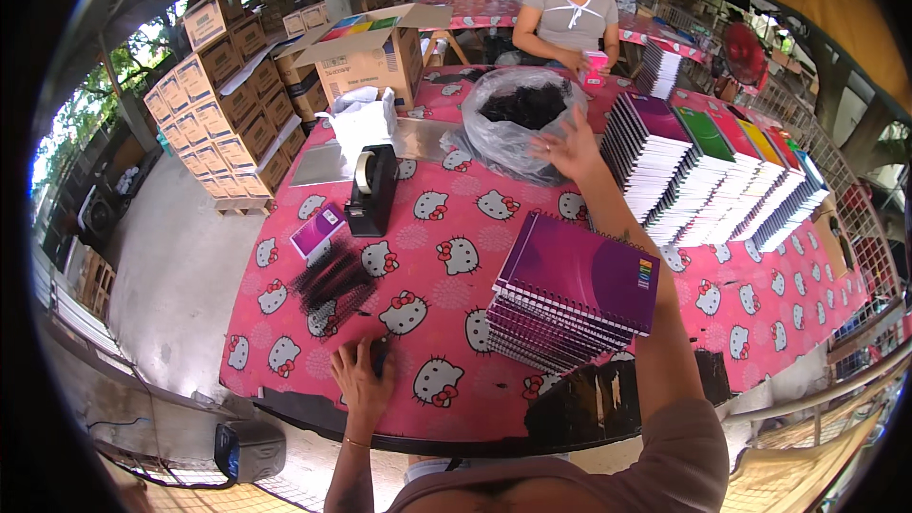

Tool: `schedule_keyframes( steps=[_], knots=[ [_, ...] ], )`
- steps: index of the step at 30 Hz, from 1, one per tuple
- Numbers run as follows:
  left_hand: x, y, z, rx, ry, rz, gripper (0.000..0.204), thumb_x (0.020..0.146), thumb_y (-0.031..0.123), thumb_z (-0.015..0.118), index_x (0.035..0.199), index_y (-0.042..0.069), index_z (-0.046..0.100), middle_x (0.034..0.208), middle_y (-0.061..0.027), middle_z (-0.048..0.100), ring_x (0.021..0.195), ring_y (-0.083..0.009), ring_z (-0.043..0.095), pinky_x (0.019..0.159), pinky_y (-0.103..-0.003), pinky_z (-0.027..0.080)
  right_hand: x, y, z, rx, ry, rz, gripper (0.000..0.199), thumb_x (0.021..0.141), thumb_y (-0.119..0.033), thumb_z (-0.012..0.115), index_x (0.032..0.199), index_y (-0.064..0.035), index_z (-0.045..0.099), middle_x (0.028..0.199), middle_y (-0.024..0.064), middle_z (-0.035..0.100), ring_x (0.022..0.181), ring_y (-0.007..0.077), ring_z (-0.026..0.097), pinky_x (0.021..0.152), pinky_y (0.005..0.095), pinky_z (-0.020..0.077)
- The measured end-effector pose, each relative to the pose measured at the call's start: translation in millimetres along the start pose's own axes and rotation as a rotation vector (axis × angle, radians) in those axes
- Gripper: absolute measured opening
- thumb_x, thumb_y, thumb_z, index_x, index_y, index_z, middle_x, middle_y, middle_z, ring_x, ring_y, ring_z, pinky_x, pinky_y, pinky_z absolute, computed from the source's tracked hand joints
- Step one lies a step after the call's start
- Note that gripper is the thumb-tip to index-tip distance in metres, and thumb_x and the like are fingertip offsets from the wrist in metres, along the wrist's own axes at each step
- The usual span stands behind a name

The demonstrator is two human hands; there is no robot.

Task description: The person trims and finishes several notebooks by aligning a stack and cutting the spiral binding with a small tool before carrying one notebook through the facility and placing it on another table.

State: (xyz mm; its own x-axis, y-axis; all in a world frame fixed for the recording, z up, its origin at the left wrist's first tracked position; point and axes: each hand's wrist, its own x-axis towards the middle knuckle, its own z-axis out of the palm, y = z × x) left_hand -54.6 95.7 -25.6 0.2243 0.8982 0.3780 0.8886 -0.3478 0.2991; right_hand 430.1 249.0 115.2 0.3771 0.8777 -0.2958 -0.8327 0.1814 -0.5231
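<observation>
Left hand sits low in the frame, just left of centre, fingers spread and palm down on the pink cartoon-cat cloth of the surface; something small and dark lies under the fingertips, but what it is cannot be told. Just above it, a scatter of thin black strips fans across the cloth. Right hand is stretched far up into the upper middle of the frame, fingers open and loose, touching the rim of the clear plastic bag; it grips nothing. That bag stands open and holds a heap of small black pieces.

Right of centre, a stack of purple spiral notebooks lies under the right forearm. Further right, rows of notebooks with purple, green, red and yellow covers lean in stacks. Left of centre stands a black tape dispenser, with a small purple and white box just beside it. In the upper left, an open cardboard box shows coloured covers inside. Across the surface at the top, another person holds a small pink item.
</observation>
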Motion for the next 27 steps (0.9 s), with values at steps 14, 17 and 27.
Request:
schedule_keyframes(
  steps=[14,17,27],
  knots=[
    [10.0,20.9,-7.2,-0.983,0.067,-0.231,0.035,0.095,0.027,0.054,0.122,0.004,0.052,0.106,-0.0115,0.063,0.089,-0.0245,0.063,0.072,-0.036,0.05,-264.9,-42.3,-4.2,-1.161,-0.683,-0.716,0.067,0.096,-0.059,0.038,0.138,-0.0074,0.046,0.138,0.0107,0.051,0.133,0.0227,0.041,0.108,0.0398,0.0289],
    [25.1,73.6,-37.7,-1.585,-0.22,-0.322,0.034,0.097,0.026,0.046,0.122,0.003,0.049,0.111,-0.0147,0.062,0.091,-0.0239,0.067,0.077,-0.035,0.054,-301.9,-24.1,34.3,-1.5,-0.917,-0.767,0.063,0.089,-0.051,0.057,0.136,-0.0089,0.05,0.138,0.0114,0.05,0.136,0.0254,0.037,0.111,0.0431,0.0241],
    [21.6,157.8,-81.9,-1.837,-0.46,0.023,0.045,0.099,0.031,0.05,0.126,-0.006,0.051,0.106,-0.0219,0.066,0.092,-0.0343,0.069,0.078,-0.04,0.058,-280.5,32.6,53.9,-1.923,-1.151,-0.936,0.039,0.078,-0.023,0.068,0.112,-0.0057,0.065,0.115,0.0158,0.062,0.112,0.0326,0.056,0.098,0.0417,0.0412]
  ],
)
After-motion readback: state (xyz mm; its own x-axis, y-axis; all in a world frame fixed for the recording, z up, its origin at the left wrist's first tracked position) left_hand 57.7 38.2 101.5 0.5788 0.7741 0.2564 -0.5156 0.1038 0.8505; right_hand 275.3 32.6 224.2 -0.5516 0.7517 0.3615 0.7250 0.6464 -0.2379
